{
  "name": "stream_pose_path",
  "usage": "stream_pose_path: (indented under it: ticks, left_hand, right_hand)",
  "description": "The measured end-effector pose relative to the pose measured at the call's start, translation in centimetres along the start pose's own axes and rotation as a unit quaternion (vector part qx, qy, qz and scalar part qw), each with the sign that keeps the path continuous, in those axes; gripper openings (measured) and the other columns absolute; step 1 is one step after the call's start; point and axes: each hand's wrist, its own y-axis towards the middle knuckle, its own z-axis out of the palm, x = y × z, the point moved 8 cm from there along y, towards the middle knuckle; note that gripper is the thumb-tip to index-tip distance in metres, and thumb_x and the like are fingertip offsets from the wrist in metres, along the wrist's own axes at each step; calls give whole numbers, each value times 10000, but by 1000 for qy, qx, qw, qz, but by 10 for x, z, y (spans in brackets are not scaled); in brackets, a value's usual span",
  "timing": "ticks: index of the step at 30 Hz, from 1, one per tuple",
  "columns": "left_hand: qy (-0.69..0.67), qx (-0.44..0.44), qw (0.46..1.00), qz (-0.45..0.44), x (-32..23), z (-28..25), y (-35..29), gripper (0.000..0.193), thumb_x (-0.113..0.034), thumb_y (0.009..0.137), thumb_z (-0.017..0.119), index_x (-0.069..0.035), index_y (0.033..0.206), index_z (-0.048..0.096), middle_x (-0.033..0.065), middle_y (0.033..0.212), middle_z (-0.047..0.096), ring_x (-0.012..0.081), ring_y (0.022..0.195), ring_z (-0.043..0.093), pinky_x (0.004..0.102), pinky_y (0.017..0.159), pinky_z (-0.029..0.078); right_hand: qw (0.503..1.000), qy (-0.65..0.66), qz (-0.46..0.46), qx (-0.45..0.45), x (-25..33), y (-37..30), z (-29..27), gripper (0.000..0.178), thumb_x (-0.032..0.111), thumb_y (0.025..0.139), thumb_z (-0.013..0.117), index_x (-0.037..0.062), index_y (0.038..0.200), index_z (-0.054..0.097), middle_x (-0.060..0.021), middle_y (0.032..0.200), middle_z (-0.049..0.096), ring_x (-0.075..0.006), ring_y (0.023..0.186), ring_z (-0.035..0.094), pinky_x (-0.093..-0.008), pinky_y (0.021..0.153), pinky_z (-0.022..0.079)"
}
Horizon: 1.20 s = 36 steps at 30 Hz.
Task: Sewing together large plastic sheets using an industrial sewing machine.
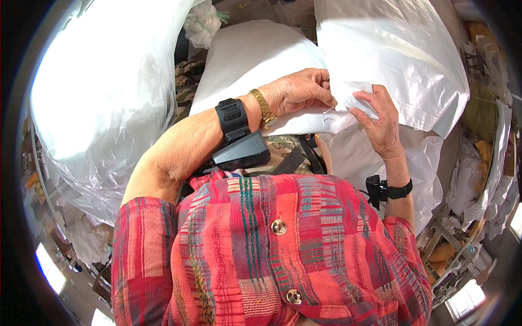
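Observation:
My left hand [304, 91], with a gold watch [263, 108] at its wrist, is closed in a pinch at the edge of a piece of white cloth [346, 98]. A thin pale line, perhaps a thread, shows below its fingertips; what they hold is too small to make out. My right hand [380, 117] grips the same cloth from the right, thumb below and fingers above. The cloth lies at the near right end of a large, smooth white sheet-like bundle [255, 54] that stretches away in front of me, over my camouflage-patterned lap [283, 155].
A big clear plastic bag [103, 108] with white contents fills the left side. Another shiny white plastic-covered bundle [397, 60] lies at the far right. A small knotted plastic bag [202, 24] sits at the back. Cluttered racks [457, 239] stand along the right edge.

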Motion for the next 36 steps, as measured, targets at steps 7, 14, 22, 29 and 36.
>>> stream_pose_path:
  ticks: [7,14,22,29,36]
  left_hand:
    - [-1,10,1000,7,2,-2,3,319,82,835,667,-15,1131,599,61,1025,685,136,911,688,276,890,564]
    - [4,-9,1000,1,1,-3,2,262,59,813,712,-22,1038,604,37,894,657,154,891,693,295,893,573]
    - [-5,1,1000,5,0,0,2,273,79,795,730,-1,1009,581,42,888,641,168,882,692,308,884,581]
    - [-16,12,999,27,-1,2,1,299,98,772,735,15,1008,572,67,921,648,177,879,694,307,858,590]
    - [10,-16,1000,22,0,2,3,299,86,771,741,16,1008,574,85,950,668,181,863,689,301,864,585]
  right_hand:
    - [995,-17,-85,-47,11,0,1,178,105,833,736,31,986,684,-110,976,632,-283,858,619,-376,722,512]
    - [997,9,-48,-53,6,1,1,116,63,849,713,12,944,670,-119,924,627,-282,804,616,-354,694,504]
    - [993,76,24,-85,-7,-1,-2,102,21,898,662,2,985,612,-105,912,602,-211,804,583,-306,746,482]
    - [992,55,-47,-99,-4,-1,-3,157,-51,893,608,32,1025,587,-133,948,624,-261,825,615,-310,752,501]
    - [993,47,-54,-97,-5,-3,-2,190,-94,853,609,31,993,578,-131,947,612,-255,792,601,-302,701,492]
